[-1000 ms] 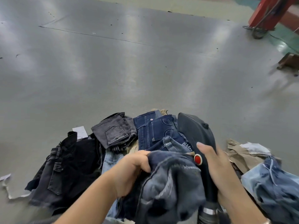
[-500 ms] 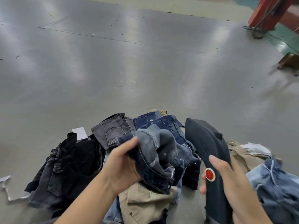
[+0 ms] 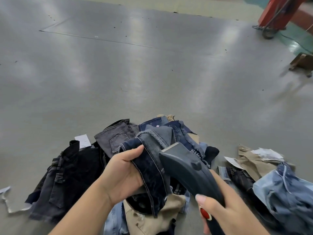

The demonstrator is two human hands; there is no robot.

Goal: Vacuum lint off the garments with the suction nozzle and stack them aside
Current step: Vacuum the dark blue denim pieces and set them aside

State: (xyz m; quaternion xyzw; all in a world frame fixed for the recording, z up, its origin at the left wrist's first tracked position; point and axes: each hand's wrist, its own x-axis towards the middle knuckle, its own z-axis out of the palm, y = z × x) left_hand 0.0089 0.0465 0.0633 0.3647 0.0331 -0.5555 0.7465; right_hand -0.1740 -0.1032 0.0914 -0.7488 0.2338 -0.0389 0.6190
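Writing: none can be read; the white paper tags [image 3: 82, 140] among the clothes are too blurred to make out.
Edges and room: the pile of garments [image 3: 116, 138] lies at the near edge of a wide grey tabletop [image 3: 152, 65]; the stretch beyond the pile is bare up to a seam line. A red post [image 3: 277, 12] stands at the far right.
Left hand [image 3: 122, 173]: palm turned up, fingers and thumb curled round a dark denim garment [image 3: 150, 168], held raised over the pile.
Right hand [image 3: 225, 212]: wrapped round the handle of the dark suction nozzle [image 3: 188, 168], thumb lying along the top just above a red button [image 3: 204, 213].
Nozzle mouth: its flat front edge touches the held denim near the frayed hem.
Other clothes: black jeans [image 3: 67, 173] to the left; light blue denim [image 3: 284, 190] and a tan piece [image 3: 254, 160] to the right.
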